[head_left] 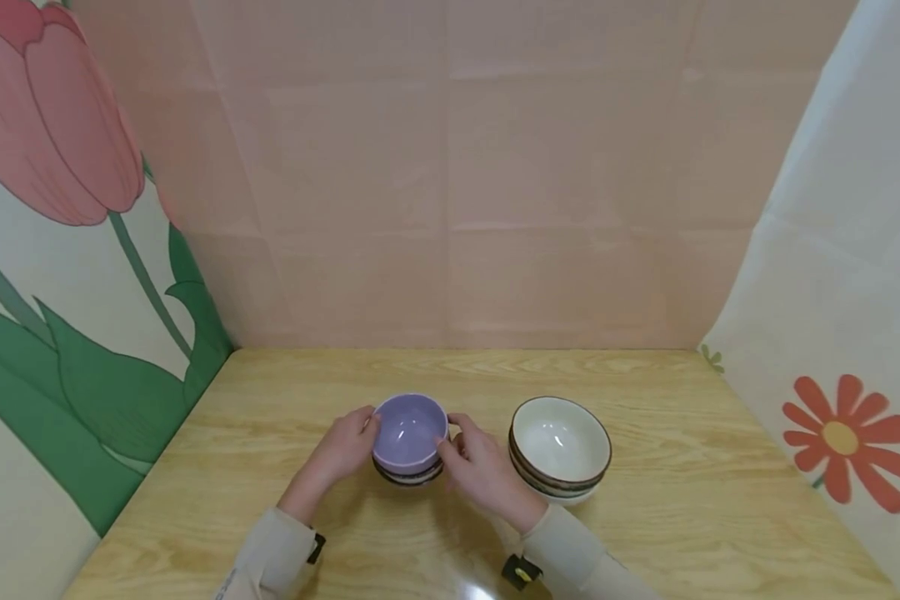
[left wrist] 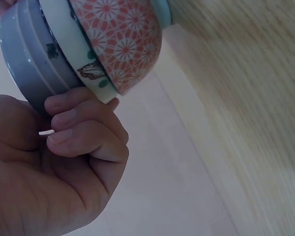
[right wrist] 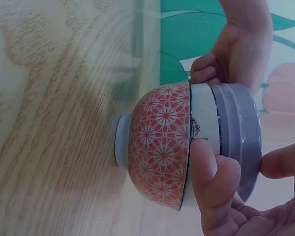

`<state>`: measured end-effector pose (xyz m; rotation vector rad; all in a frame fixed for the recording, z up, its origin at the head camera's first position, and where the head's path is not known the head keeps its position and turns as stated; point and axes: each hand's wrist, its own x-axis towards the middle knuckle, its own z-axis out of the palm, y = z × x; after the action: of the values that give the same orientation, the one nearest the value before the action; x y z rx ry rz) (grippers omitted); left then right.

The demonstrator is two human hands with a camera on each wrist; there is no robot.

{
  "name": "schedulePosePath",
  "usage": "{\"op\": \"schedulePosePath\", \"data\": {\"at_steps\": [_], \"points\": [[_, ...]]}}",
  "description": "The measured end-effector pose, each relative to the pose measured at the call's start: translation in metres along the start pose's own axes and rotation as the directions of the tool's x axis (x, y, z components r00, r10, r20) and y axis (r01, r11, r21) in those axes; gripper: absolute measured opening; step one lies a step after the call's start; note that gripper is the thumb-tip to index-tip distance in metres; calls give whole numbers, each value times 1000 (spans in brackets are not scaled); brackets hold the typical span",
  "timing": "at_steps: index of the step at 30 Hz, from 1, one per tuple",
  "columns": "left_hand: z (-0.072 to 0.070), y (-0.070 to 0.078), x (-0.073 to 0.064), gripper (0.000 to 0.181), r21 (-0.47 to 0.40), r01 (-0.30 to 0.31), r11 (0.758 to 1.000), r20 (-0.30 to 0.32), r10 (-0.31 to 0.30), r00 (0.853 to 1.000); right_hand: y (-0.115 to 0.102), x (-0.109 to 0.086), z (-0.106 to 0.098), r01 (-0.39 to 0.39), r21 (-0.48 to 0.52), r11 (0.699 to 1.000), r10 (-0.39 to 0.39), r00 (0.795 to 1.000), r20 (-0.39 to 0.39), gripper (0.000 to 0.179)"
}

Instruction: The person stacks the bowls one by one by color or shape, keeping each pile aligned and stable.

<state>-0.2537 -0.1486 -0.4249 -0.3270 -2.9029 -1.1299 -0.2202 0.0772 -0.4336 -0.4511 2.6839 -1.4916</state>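
A purple bowl sits on top of a short stack, its inside facing up. My left hand grips its left side, thumb at the rim and fingers curled against the wall below. On the opposite side my right hand holds it with the thumb at the rim and the fingers along the stack's side. Under the purple bowl shows the band of a white bowl with a small painted pattern. Lowest is a red bowl with white flowers, its pale foot right at the table in the right wrist view.
Just right of my right hand stands a second stack, topped by a white bowl with a brown rim. Both stacks are on a wood-grain table. A pink backdrop rises at the back, with flower-printed sheets on both sides.
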Motion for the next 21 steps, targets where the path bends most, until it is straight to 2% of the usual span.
{"op": "schedulePosePath", "data": {"at_steps": [9, 15, 21], "points": [[0, 2, -4, 32, 18, 2, 1000, -6, -2, 1000, 1, 0, 1, -17, -4, 1000, 17, 1000, 17, 50], [4, 2, -2, 32, 39, 18, 999, -35, -16, 999, -1, 0, -1, -4, -32, 999, 4, 1000, 17, 50], [5, 1, -3, 28, 51, 1, 999, -59, 3, 998, -2, 0, -1, 3, -28, 1000, -3, 1000, 7, 49]]}}
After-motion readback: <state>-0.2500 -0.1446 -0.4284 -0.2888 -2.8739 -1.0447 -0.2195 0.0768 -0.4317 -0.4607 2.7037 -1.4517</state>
